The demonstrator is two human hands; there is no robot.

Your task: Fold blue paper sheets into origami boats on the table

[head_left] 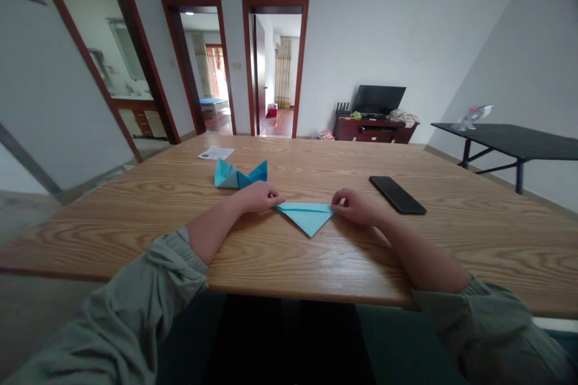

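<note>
A light blue sheet of paper [309, 219], folded into a triangle, lies on the wooden table with its point towards me and a narrow folded band along its far edge. At the triangle's left corner, my left hand [259, 195] pinches the paper between thumb and fingers. My right hand [356, 206] grips the opposite corner in the same way. Just beyond my left hand stands a blue folded-paper piece [229, 174] with raised points, lighter on its left side and darker on its right.
A black smartphone [397, 195] lies to the right of my right hand. Farther back on the wooden table [316, 159] is a printed paper [217, 154]. A black table [519, 139] holding a plastic bag stands at the right, and a television [379, 100] sits on a far cabinet.
</note>
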